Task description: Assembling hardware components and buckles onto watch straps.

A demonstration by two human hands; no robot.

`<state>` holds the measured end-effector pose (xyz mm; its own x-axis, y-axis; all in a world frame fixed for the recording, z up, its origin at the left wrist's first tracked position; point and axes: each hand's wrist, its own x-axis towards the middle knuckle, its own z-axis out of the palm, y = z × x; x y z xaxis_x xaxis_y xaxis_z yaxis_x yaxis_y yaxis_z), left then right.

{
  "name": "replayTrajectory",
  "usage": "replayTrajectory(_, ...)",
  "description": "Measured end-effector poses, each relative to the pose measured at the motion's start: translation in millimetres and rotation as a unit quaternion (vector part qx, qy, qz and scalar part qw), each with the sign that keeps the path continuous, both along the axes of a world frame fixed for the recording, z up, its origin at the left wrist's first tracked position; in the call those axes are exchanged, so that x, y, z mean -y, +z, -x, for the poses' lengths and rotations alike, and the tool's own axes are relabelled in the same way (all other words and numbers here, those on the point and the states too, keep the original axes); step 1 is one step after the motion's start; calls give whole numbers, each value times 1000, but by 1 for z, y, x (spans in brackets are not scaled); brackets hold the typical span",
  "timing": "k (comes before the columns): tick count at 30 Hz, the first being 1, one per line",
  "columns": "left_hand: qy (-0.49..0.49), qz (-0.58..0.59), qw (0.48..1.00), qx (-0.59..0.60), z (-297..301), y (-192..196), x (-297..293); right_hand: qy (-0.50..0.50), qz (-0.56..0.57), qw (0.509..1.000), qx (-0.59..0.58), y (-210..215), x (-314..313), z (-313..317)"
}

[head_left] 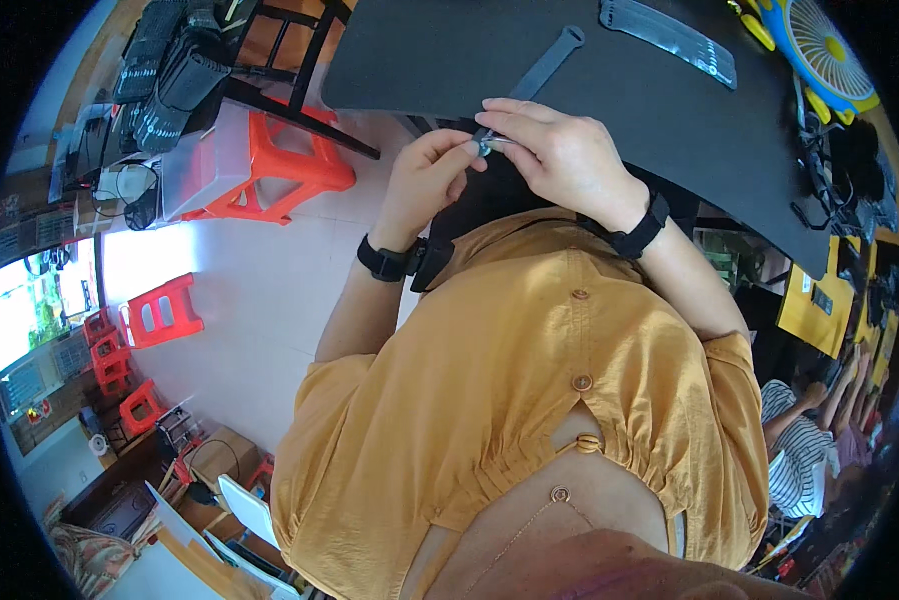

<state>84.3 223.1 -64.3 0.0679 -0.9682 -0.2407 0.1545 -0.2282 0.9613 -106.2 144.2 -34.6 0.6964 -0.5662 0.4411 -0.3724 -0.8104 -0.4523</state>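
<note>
At the near edge of the black table, a dark grey strap (546, 65) with a rounded, holed far end lies across the tabletop and runs down between my hands. My left hand (431, 178) is closed, its thumb and index finger pinching a small, shiny bluish-silver piece (484, 149) at the strap's near end. From the other side my right hand (569, 160) is closed over the strap, fingers bent and thumb beside that piece. A thin silvery edge shows by the right thumb; its kind is too small to make out. Both wrists wear black bands.
On the black table (419, 60) lie a clear packet of dark strips (669, 42) and a blue-yellow fan (819, 50). Dark straps (174, 75) are heaped at the upper left, near a red stool (284, 165). Other people (799, 435) sit at the right by a yellow tray (817, 310).
</note>
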Motion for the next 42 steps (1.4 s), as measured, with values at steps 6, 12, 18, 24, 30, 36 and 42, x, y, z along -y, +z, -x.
replayTrajectory(6, -10, 10, 1000, 0, 0, 5, -4, 24, 8, 1000, 5, 2, 1, 3)
replayTrajectory(12, 6, 27, 1000, -10, 3, 11, -8, 29, 5, 1000, 2, -2, 2, 4)
replayTrajectory(18, 0, 66, 997, 45, 1, 4, -8, 37, -4, 999, 25, -6, 2, 2)
replayTrajectory(24, 21, 104, 990, 95, 2, -1, -9, 33, -32, 998, 35, -4, -1, -1)
replayTrajectory(30, 22, 151, 977, 151, 1, -7, -13, 37, -66, 996, 53, -1, -6, -2)
replayTrajectory(36, 47, 161, 972, 167, 6, -3, -10, 40, -117, 991, 59, 6, -7, -1)
replayTrajectory(42, 69, 177, 950, 249, 8, 2, -8, 59, -117, 989, 75, 7, -4, 0)
